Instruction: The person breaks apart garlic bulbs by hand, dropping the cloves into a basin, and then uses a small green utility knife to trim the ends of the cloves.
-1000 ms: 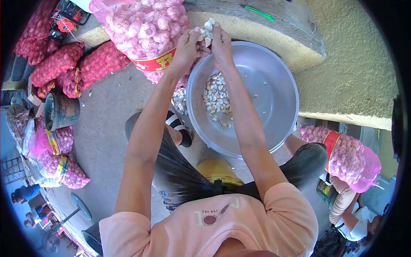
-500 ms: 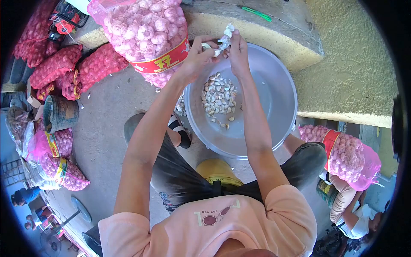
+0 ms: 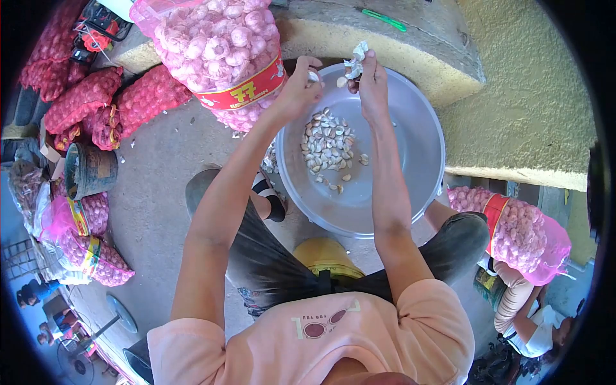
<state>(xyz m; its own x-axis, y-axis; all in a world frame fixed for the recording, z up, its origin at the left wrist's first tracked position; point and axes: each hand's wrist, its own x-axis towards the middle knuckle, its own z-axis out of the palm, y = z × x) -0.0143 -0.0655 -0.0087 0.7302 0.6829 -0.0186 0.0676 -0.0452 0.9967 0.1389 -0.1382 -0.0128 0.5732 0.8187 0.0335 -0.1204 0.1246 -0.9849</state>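
Note:
My right hand (image 3: 373, 83) is closed on a garlic head (image 3: 355, 63) with loose, papery white skin, above the far rim of a wide grey basin (image 3: 414, 154). A pale clove (image 3: 341, 82) shows at the lower left of that head. My left hand (image 3: 300, 90) is at the basin's upper left rim, its fingers curled round a whitish garlic clove (image 3: 313, 76). Separated garlic cloves (image 3: 327, 142) lie in a heap on the basin's left side, with a few scattered beside it.
A large pink net sack of garlic (image 3: 221, 48) stands left of the basin. Red net sacks (image 3: 151, 96) and a dark bucket (image 3: 93, 170) are farther left. A green cutter (image 3: 384, 20) lies on the concrete ledge (image 3: 443, 48). Another person (image 3: 539, 327) sits at lower right by a garlic sack (image 3: 516, 234).
My hands have drawn apart, the left moving slightly left and down with a clove, the right moving right with the garlic head. More cloves now show right of the heap.

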